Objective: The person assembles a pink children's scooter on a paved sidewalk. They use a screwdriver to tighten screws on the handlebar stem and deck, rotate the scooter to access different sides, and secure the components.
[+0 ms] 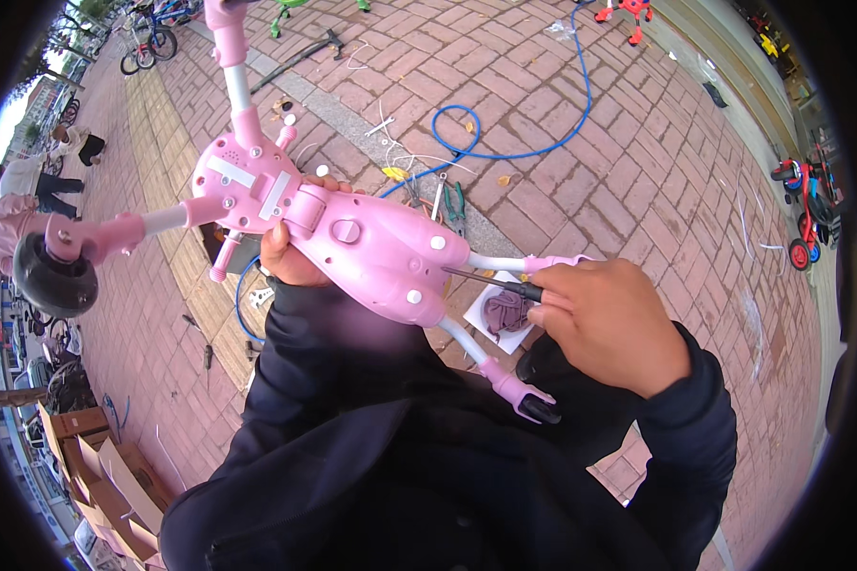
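Right hand: the right hand (pixel 607 324) clenches a screwdriver (pixel 493 281), tip against the pink toy frame (pixel 352 233).
Left hand: the left hand (pixel 290 252) grasps that frame from beneath, holding it above the brick pavement (pixel 581 181).
Beyond: a blue hose (pixel 533 143) lies on the bricks.

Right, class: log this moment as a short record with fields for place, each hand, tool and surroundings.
Place: outdoors on red brick paving
Left hand: steadies the upturned pink ride-on toy from below
Right hand: grips a screwdriver, tip at the toy's underside
Toy wheel: black wheel at the left
Ground: blue hose, pliers, cardboard boxes
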Demonstrator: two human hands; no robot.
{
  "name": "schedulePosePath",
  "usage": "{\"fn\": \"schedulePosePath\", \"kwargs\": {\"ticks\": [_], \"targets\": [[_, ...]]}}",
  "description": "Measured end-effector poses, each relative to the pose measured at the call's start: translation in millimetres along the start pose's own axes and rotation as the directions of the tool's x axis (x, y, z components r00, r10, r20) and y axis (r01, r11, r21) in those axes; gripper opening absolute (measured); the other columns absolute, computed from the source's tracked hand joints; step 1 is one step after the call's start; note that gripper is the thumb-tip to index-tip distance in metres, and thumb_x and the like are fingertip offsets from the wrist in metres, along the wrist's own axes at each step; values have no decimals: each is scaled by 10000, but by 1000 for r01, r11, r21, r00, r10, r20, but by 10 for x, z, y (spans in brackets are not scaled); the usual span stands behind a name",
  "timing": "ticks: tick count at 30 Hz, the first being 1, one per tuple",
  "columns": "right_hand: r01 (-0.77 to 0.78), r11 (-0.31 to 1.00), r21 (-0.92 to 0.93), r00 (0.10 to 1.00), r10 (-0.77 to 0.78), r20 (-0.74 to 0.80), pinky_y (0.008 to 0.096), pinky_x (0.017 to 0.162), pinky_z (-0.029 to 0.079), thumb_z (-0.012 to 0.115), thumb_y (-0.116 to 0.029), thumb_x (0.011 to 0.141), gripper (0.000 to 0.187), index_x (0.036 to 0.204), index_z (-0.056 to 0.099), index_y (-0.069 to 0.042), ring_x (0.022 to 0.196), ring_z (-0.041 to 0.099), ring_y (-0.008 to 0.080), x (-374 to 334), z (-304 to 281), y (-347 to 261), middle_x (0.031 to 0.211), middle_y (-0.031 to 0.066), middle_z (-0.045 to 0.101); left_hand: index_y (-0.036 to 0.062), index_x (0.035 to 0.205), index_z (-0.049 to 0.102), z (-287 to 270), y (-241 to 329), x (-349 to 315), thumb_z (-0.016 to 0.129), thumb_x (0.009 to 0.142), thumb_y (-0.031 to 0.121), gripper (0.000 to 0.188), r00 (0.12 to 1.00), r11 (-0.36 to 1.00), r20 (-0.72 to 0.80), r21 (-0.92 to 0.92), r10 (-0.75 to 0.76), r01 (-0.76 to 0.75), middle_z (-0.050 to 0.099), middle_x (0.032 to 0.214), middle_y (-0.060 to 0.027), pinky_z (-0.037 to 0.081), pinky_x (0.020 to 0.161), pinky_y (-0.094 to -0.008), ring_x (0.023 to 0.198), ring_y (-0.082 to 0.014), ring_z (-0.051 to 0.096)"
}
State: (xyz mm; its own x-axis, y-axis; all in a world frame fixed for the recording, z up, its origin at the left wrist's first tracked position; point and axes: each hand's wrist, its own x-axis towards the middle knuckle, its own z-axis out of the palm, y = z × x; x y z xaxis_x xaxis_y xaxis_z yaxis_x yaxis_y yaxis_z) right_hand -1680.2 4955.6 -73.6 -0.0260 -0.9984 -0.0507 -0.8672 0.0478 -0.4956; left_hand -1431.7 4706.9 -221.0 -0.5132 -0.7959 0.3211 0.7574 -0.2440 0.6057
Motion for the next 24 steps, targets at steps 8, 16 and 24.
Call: {"fn": "schedulePosePath", "kwargs": {"ticks": [8, 16, 24], "targets": [[118, 990, 83, 991, -122, 48, 422, 650, 527, 749, -173, 866, 217, 1055, 698, -81, 739, 670, 303, 88, 126, -237, 753, 75, 653, -88, 1268, 591, 52, 30, 18, 740, 785, 519, 790, 994, 991, -61, 93, -92, 97, 661, 1163, -258, 542, 996, -537, 1105, -400, 656], [303, 891, -338, 941, -336, -43, 412, 518, 483, 701, -202, 908, 131, 924, 685, -73, 669, 674, 264, 108, 249, -457, 755, 97, 640, -84, 1248, 598, 106, -26, 32, 753, 753, 504, 784, 995, 983, -64, 166, -71, 81, 663, 1143, -229, 544, 978, -533, 1088, -395, 655], [134, 986, 96, 989, -128, -68, 456, 539, 496, 679, -218, 916, 176, 853, 700, -55, 668, 681, 293, 148, 518, -264, 683, 101, 626, -85, 1237, 600, 138, -19, 82, 751, 749, 479, 761, 993, 980, -72, 169, -92, 103, 666, 1133, -223, 550, 962, -532, 1072, -389, 661]]}}
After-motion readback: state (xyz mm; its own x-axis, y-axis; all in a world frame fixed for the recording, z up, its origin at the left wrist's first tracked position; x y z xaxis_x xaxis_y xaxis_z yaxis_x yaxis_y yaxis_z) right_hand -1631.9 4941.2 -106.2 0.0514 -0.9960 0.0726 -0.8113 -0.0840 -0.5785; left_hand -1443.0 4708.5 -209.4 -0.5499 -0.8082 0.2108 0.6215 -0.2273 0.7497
